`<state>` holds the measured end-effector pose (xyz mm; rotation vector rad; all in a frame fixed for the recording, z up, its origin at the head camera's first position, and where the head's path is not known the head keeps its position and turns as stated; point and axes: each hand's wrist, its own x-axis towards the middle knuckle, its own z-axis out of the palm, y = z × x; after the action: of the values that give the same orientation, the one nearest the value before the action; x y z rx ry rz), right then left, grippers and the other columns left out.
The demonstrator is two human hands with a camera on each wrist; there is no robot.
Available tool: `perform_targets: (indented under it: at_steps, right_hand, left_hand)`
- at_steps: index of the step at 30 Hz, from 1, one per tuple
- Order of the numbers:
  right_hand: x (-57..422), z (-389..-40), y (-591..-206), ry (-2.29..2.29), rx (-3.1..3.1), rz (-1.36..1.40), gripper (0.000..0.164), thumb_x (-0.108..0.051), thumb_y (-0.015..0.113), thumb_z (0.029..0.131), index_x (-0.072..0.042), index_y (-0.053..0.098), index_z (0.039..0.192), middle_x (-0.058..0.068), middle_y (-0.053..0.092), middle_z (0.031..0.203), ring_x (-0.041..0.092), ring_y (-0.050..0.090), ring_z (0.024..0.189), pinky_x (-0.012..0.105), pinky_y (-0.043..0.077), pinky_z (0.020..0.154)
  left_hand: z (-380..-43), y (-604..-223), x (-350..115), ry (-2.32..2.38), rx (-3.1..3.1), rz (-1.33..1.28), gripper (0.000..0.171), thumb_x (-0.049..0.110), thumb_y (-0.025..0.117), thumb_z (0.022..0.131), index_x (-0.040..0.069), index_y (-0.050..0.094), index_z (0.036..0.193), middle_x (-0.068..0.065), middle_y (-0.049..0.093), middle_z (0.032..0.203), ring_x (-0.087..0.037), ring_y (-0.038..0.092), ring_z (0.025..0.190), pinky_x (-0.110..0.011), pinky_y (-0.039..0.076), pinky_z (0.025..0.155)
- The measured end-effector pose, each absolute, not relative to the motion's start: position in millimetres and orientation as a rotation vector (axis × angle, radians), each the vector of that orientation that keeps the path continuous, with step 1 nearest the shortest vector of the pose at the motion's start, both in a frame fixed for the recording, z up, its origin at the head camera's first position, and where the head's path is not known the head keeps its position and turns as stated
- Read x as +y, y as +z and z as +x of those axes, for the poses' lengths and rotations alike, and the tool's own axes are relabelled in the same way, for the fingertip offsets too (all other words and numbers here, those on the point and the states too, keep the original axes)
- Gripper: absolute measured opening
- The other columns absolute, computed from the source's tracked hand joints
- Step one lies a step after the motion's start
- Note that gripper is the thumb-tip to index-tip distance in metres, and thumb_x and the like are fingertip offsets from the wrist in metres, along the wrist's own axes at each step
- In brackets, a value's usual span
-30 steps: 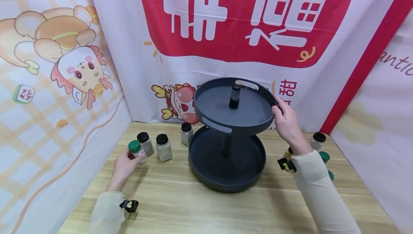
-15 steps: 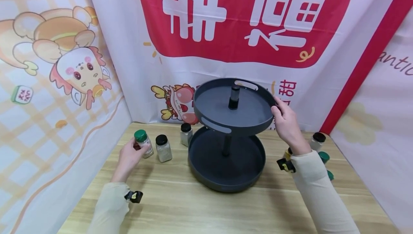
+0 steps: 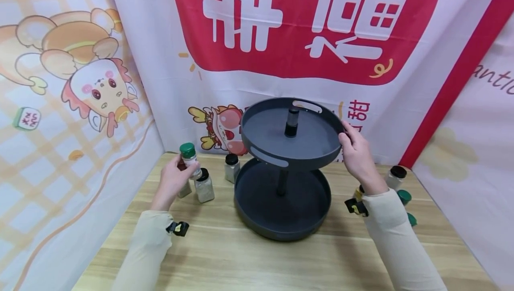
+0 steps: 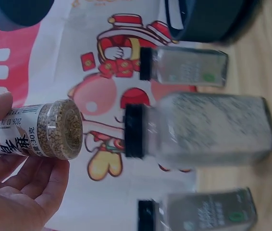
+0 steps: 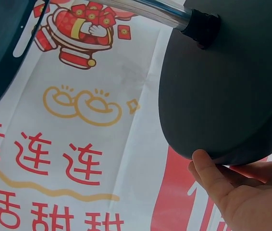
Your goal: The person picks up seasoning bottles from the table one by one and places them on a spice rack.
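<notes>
Seed jar [image 3: 188, 156], green-capped, is located left of centre in the head view, raised clear of the tabletop [image 3: 225, 259] and slightly tilted. I have it pinched between the thumb and fingers of my left hand [image 3: 172, 183]; pale seeds and a white printed label are legible in the left wrist view.

My right hand [image 3: 358, 155] grips the right edge of the upper tray [image 3: 267, 135], right of centre in the frame. The hands are well apart. The lower tray [image 3: 263, 204], also dark grey, rests on the tabletop; a central post [image 3: 283, 181] joins the two.

Left of the trays I record three black-capped jars, upright: a front jar [image 3: 205, 189] near my left hand, a rear jar [image 3: 232, 169] just beside the lower tray, and a third jar [image 3: 185, 190] largely hidden by my left hand.

At the right of the frame, beyond my sleeve [image 3: 395, 233], are another black-capped jar [image 3: 395, 177] and two green caps [image 3: 404, 196]. Printed cloth [image 3: 297, 23] hangs across the background.
</notes>
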<state>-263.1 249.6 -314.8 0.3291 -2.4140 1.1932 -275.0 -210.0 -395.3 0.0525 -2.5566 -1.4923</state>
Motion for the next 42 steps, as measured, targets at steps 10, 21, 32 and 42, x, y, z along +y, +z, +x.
perform_targets:
  at_steps: [10, 21, 32, 42]
  right_hand:
    - [249, -260, -318, 1.208, -2.428, 0.323, 0.05, -0.026, 0.034, 0.103, -0.006, 0.029, 0.148, 0.022, 0.036, 0.144, 0.036, 0.041, 0.118, 0.054, 0.032, 0.098]
    - [247, -260, -316, 1.199, -2.414, 0.338, 0.052, -0.032, 0.033, 0.102, -0.006, 0.03, 0.148, 0.021, 0.038, 0.143, 0.036, 0.043, 0.116, 0.053, 0.033, 0.097]
    - [247, -262, -313, 1.197, -2.42, 0.328, 0.05, -0.029, 0.033, 0.103, -0.007, 0.03, 0.148, 0.02, 0.034, 0.146, 0.035, 0.037, 0.127, 0.056, 0.029, 0.103]
    - [248, -262, -312, 1.194, -2.441, 0.316, 0.05, -0.028, 0.03, 0.103, -0.006, 0.029, 0.148, 0.023, 0.04, 0.14, 0.035, 0.042, 0.111, 0.054, 0.032, 0.098]
  left_hand:
    - [-281, -371, -187, -1.547, -2.528, -0.034, 0.06, 0.041, 0.061, 0.09, 0.002, 0.046, 0.133, -0.021, 0.052, 0.129, -0.034, 0.049, 0.119, -0.048, 0.041, 0.099]
    - [-293, -347, -165, -1.582, -2.473, -0.114, 0.056, 0.043, 0.064, 0.088, 0.007, 0.051, 0.129, -0.015, 0.058, 0.118, -0.027, 0.053, 0.104, -0.042, 0.047, 0.086]
    - [-303, -325, -142, -1.584, -2.437, -0.193, 0.05, 0.043, 0.066, 0.086, 0.011, 0.055, 0.123, -0.01, 0.059, 0.109, -0.025, 0.052, 0.095, -0.038, 0.046, 0.081]
    - [-308, -303, -134, -1.637, -2.353, -0.258, 0.049, 0.04, 0.068, 0.086, 0.008, 0.056, 0.121, -0.011, 0.059, 0.105, -0.023, 0.054, 0.093, -0.036, 0.047, 0.075]
